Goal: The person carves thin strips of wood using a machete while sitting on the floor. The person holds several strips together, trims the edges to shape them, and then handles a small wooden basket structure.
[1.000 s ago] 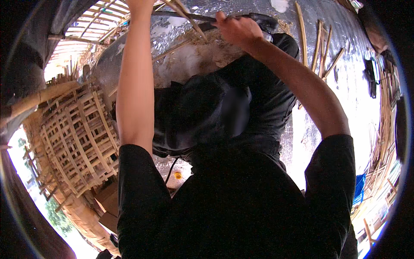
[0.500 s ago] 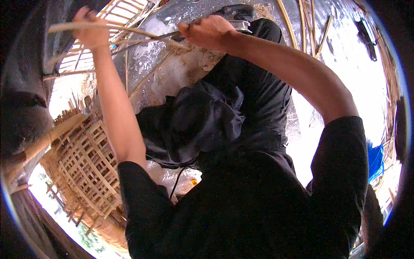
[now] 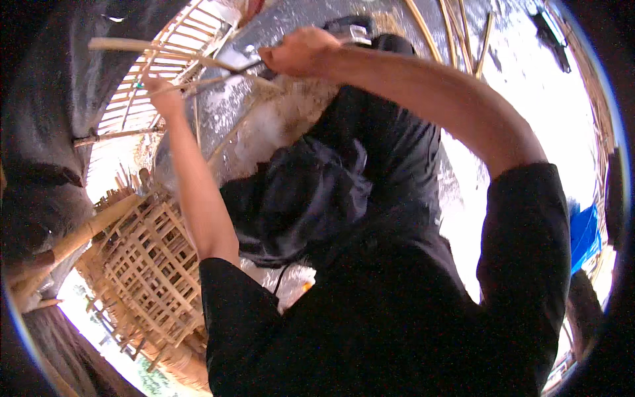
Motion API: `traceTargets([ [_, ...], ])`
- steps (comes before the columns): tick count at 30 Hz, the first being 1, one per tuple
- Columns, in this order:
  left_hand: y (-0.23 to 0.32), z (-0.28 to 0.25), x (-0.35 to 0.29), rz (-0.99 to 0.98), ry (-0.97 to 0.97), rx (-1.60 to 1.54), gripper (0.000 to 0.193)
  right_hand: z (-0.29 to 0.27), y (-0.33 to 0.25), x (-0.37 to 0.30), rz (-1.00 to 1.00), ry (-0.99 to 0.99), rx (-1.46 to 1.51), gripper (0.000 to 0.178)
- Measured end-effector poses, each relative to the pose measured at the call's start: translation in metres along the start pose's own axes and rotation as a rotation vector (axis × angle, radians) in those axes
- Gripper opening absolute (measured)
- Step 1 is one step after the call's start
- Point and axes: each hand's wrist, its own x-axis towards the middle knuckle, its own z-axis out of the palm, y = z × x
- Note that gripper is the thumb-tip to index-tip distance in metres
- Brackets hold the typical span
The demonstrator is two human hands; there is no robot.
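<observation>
In front of me, at the top of the view, my right hand (image 3: 303, 53) is closed round the handle of a knife. Its dark narrow blade (image 3: 250, 67) points left and crosses a pale bamboo strip (image 3: 169, 50). That strip looks split: one length runs up to the left, while a thinner one (image 3: 198, 85) reaches my left hand (image 3: 163, 96). The left fingers are smeared by motion but appear closed on the thinner length. Black cloth (image 3: 297, 198) lies bunched over my lap, below both hands.
A woven bamboo basket (image 3: 155, 264) stands at my left. Beyond the left hand is a slatted bamboo rack (image 3: 142, 106). Several bamboo poles (image 3: 423, 30) lie on the grey sheet at the far right. Something blue (image 3: 585, 235) shows at the right edge.
My left hand has come down and slightly right, away from the strip's upper length. The right hand has shifted a little left with the knife. The whole view has turned slightly.
</observation>
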Motion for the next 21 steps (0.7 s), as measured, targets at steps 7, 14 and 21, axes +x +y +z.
traceTargets([
  [7, 0.162, -0.031, 0.0, -0.096, -0.26, -1.886, 0.078, 0.031, 0.007, -0.007, 0.054, 0.188, 0.056, 0.025],
  [14, 0.221, -0.001, 0.014, -0.487, 0.047, -1.118, 0.026, 0.037, -0.004, -0.021, 0.068, 0.29, 0.038, 0.028],
  [21, 0.229, 0.002, -0.002, -0.497, 0.105, -1.004, 0.047, 0.05, -0.008, -0.024, 0.066, 0.358, 0.017, 0.033],
])
